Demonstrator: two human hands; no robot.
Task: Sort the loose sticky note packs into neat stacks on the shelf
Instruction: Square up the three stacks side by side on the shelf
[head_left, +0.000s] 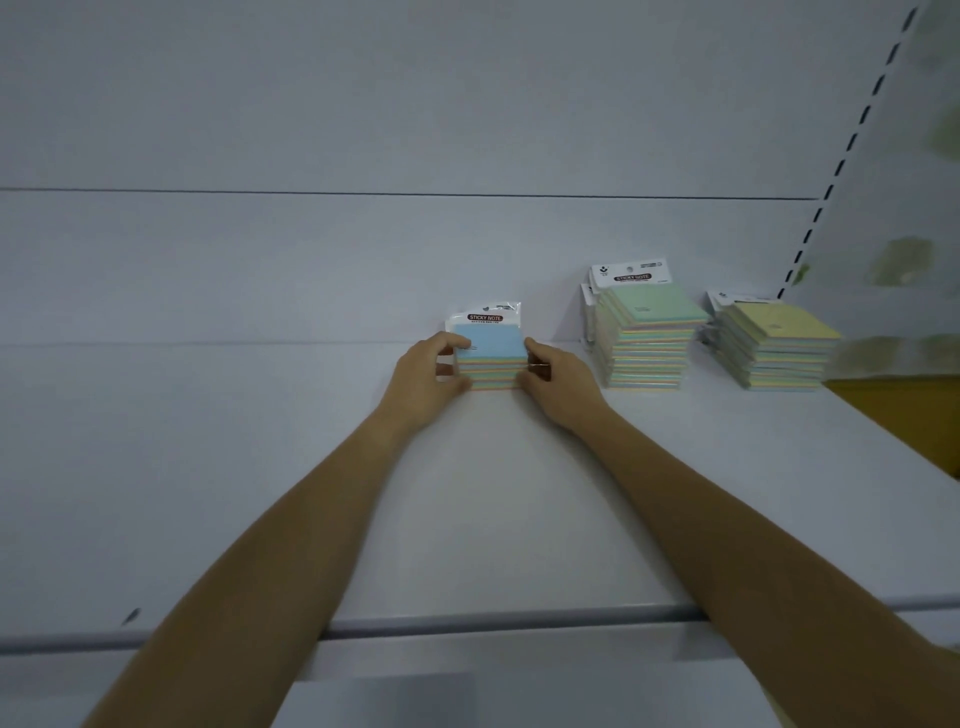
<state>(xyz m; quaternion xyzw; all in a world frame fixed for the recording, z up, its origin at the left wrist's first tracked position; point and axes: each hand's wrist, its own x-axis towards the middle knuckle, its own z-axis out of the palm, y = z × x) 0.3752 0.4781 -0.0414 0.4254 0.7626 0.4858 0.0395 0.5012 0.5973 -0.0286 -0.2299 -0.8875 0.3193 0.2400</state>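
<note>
A pale grey-white shelf (493, 519) fills most of the frame, backed by a plain panel of the same colour with a thin horizontal seam across the upper half. Nearest the camera, along the bottom of the frame, runs the shelf's rounded front edge, and two bare forearms cross over it from the lower corners and converge toward the centre.

At the centre of the frame, the left hand (428, 376) presses against the left side of a short stack of sticky note packs (491, 358), fingers curled around its edge, while the right hand (553, 376) closes on the right side in the same way. The stack sits on the shelf, squeezed between both hands; its top pack is blue with a white header card reading "STICKY NOTE".

Farther back and to the right stands a taller stack (644, 338) topped by a green pack, clear of the hands. Just beside it, nearer the right edge, a lower stack (774, 345) has a yellow pack on top. Behind that, a slotted upright (852, 150) climbs toward the upper right corner, past blurred green shapes.
</note>
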